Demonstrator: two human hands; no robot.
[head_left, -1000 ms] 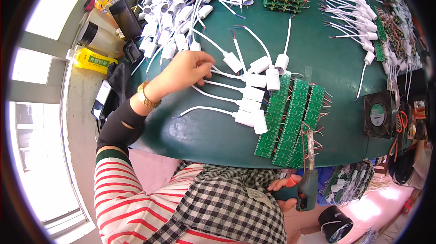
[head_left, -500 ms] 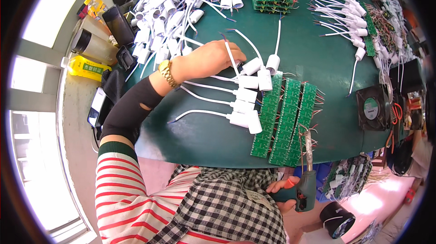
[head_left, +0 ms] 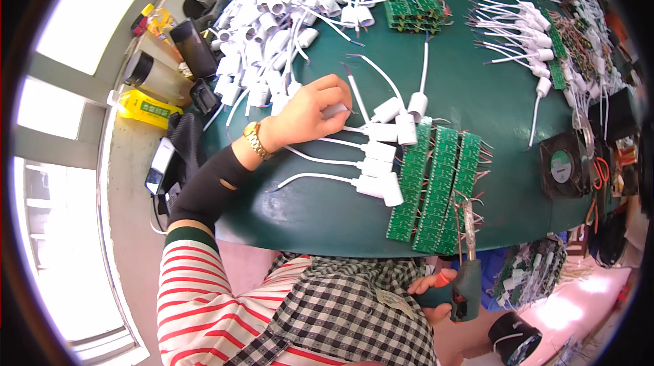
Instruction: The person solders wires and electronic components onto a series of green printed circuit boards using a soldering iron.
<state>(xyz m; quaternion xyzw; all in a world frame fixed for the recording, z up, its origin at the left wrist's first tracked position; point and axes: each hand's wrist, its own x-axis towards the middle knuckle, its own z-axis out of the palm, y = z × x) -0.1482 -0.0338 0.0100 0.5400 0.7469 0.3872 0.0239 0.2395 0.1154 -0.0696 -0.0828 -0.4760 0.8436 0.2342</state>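
currently my left hand (head_left: pixel 313 110) clasps a white socket (head_left: pixel 334 112), while my right hand (head_left: pixel 431 283) grips the soldering gun (head_left: pixel 466 291).

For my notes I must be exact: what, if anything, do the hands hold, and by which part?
The right hand holds a soldering gun by its handle. The left hand holds a white cap by its side, partly hidden.

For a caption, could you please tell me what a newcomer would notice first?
Probably the heap of white sockets, upper left on the table. Next, three green boards near its front edge, right of centre. Then the left hand mid-picture, holding a socket, and the right hand at lower right, on a soldering gun.
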